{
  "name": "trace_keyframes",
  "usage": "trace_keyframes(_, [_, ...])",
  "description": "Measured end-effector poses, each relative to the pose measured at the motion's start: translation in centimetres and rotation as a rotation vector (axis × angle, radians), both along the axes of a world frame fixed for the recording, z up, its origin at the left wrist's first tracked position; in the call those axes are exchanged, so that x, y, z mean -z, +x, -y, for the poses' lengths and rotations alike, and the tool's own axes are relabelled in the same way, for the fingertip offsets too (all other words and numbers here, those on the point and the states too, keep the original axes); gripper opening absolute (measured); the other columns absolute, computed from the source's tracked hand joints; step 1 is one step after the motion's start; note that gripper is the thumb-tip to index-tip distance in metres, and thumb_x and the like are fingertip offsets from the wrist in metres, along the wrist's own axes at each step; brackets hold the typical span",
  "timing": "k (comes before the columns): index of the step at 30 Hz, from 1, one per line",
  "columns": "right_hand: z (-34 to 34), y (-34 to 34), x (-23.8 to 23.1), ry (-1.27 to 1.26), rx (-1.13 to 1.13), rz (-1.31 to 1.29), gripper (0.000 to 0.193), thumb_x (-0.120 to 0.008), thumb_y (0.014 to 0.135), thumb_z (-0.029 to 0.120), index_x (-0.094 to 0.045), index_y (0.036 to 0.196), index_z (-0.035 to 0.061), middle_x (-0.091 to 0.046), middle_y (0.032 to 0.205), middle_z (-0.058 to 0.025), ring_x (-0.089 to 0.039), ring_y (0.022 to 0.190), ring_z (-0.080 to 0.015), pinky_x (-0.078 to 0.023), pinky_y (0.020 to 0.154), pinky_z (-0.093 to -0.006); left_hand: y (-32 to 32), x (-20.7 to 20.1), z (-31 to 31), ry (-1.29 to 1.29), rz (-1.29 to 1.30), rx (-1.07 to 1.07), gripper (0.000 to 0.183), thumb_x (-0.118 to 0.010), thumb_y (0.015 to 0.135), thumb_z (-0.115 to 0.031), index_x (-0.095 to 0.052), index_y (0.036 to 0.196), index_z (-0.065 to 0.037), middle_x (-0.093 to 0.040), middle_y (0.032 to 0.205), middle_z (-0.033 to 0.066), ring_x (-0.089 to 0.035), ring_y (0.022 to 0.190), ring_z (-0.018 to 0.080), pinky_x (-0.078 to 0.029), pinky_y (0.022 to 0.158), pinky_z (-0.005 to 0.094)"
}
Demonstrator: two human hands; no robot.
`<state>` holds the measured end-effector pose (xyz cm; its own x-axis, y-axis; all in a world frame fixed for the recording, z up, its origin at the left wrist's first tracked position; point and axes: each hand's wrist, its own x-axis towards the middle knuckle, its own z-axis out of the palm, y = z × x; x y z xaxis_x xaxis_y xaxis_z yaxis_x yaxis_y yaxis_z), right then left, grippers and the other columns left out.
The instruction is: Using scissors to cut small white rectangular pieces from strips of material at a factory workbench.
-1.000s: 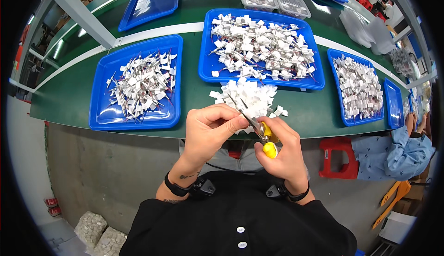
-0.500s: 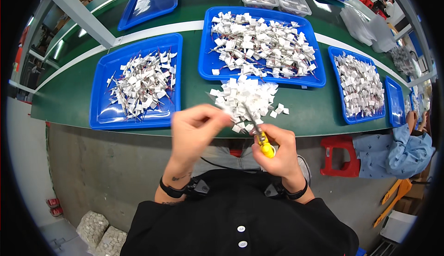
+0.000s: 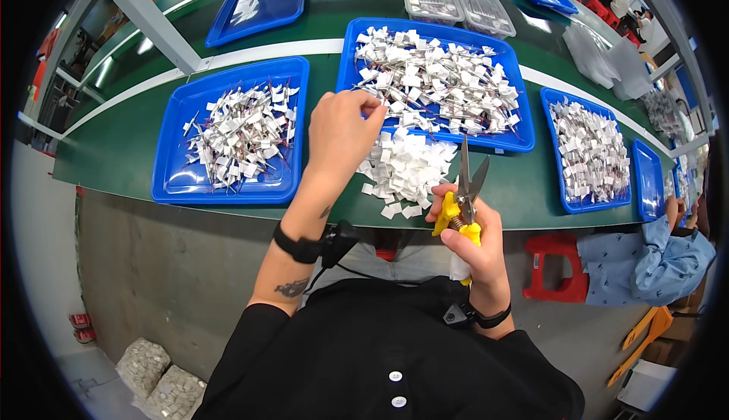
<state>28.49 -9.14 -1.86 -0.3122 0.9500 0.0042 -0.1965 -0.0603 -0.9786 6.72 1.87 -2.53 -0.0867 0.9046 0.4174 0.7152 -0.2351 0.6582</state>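
My right hand [image 3: 480,247] grips a pair of spring-loaded snips [image 3: 465,206] with yellow handles, their pointed metal blades spread apart and aimed away from me. A heap of small white square pieces [image 3: 406,165] lies on the table just left of the blades. My left hand [image 3: 345,127] reaches over the near left edge of the middle blue tray [image 3: 345,59], thumb and fingertips closed together; anything between them is too small to make out. That tray holds a jumble of thin wired parts [image 3: 440,78] with white tags and reddish leads.
A left blue tray [image 3: 171,154] and a right blue tray [image 3: 566,154] hold similar tagged parts. Beyond the white strip stand another blue tray [image 3: 266,2] and clear plastic boxes [image 3: 433,1]. A red stool [image 3: 535,268] and a co-worker's blue sleeve [image 3: 645,264] are at right.
My left hand has moved from in front of the white heap, forward to the middle tray. The snips have turned more upright and their blades have spread.
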Motion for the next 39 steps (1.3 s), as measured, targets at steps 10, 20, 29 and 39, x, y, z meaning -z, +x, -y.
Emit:
trace_keyframes(10, [0.0,0.7,-0.4,0.001,0.001,-0.04,0.054,-0.061,0.073,0.002,-0.054,0.126,-0.0043,-0.06,0.103,-0.0103,-0.059,0.098,-0.019,-0.045,0.09,-0.0318,1.0,-0.6,-1.7,-0.03,-0.217,-0.145,0.012,-0.072,0.076,-0.019,-0.074,0.078,-0.006,-0.068,0.078,0.0104,-0.061,0.083,0.0306,-0.051,0.074,0.0403])
trace_keyframes(20, [0.3,0.6,-1.1,0.035,-0.063,-0.01,0.057,-0.062,0.071,0.005,-0.053,0.127,-0.0038,-0.061,0.108,-0.0123,-0.059,0.1,-0.0193,-0.045,0.092,-0.0333,0.7,0.3,-2.3,0.085,-0.322,-0.152,0.014,-0.07,0.078,-0.019,-0.07,0.072,-0.006,-0.066,0.072,0.0087,-0.057,0.072,0.0285,-0.046,0.067,0.0388])
trace_keyframes(29, [-0.6,1.3,-2.2,0.26,-0.039,0.106,0.056,-0.064,0.069,0.005,-0.055,0.123,-0.004,-0.048,0.134,-0.022,-0.059,0.109,-0.0244,-0.044,0.096,-0.036,-1.1,-3.6,4.6,0.333,-0.14,0.106,0.005,-0.069,0.075,-0.005,-0.065,0.072,-0.005,-0.063,0.072,0.0078,-0.055,0.071,0.0271,-0.044,0.064,0.038])
trace_keyframes(39, [-1.1,1.2,-1.2,0.242,-0.286,0.162,0.057,-0.063,0.069,0.0,-0.054,0.125,-0.003,-0.053,0.126,-0.0182,-0.059,0.107,-0.0254,-0.05,0.092,-0.0368,-0.6,-3.6,7.9,-0.118,0.192,0.443,0.01,-0.073,0.074,-0.009,-0.065,0.076,-0.003,-0.065,0.072,0.005,-0.053,0.068,0.0177,-0.041,0.061,0.0289])
